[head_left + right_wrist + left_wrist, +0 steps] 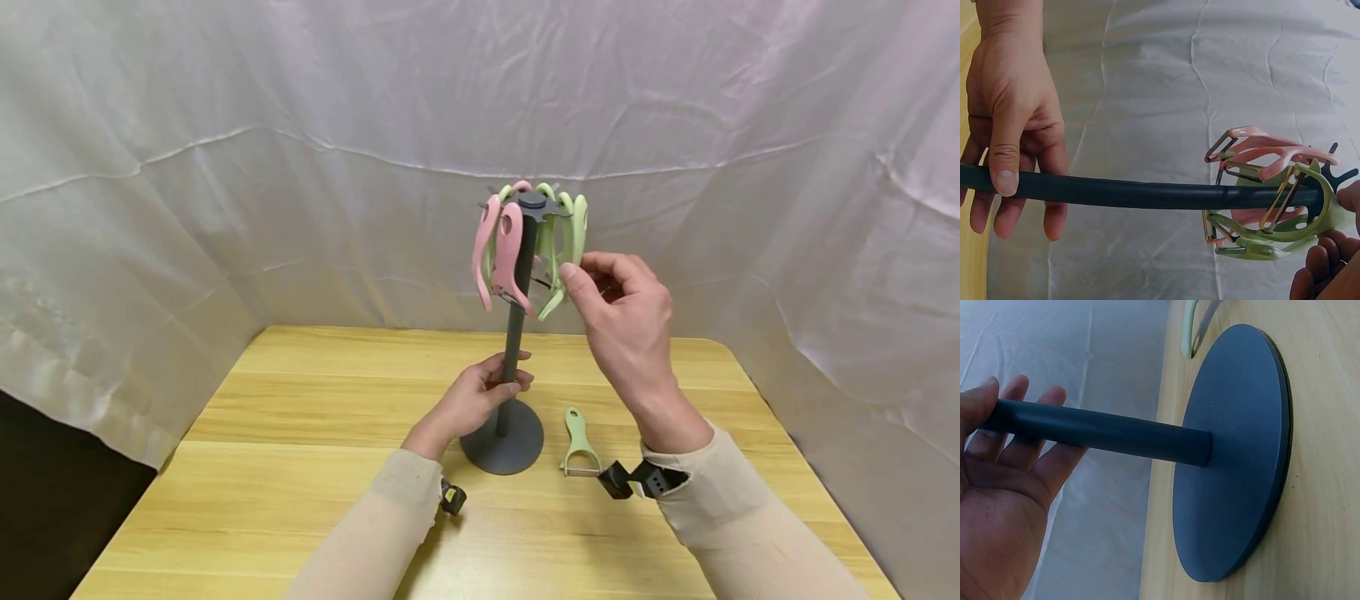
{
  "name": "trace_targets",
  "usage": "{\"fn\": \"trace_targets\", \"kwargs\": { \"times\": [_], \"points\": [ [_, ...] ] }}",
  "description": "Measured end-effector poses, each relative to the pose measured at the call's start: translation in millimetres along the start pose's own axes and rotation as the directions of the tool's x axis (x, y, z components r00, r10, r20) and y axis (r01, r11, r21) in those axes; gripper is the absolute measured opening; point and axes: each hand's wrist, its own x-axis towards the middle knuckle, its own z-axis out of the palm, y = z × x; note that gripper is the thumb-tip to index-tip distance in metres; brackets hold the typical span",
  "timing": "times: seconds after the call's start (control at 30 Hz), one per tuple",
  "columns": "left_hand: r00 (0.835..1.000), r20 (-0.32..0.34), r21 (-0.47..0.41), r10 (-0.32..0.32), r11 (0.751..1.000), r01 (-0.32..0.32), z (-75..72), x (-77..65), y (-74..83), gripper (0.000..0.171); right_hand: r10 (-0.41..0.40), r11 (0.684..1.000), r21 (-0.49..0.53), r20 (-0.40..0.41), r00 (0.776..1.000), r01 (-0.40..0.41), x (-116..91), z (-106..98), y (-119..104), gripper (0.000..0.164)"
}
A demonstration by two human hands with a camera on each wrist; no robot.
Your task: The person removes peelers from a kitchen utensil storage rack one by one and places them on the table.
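A dark grey stand with a round base rises from the table, and pink peelers and green peelers hang by their handle holes from hooks around its top. My left hand holds the pole low down, thumb across the front and fingers behind, as the left wrist view also shows. Up at the hooks, my right hand pinches a green peeler at the right side of the ring. In the right wrist view this green peeler has its bladed end toward the pole, the fingertips at its handle.
Another green peeler lies on the wooden table, right of the stand's round base. Pale curtains close off the back and sides. Each wrist wears a small black camera.
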Motion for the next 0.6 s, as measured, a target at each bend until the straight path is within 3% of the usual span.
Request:
{"fn": "trace_targets", "kwargs": {
  "times": [0.6],
  "points": [
    [1.0,-0.008,-0.003,-0.011,1.0,0.011,0.3,0.0,1.3,0.044,0.041,0.999,-0.007,0.01,0.999,-0.041,-21,-6,14,0.025]
  ]
}}
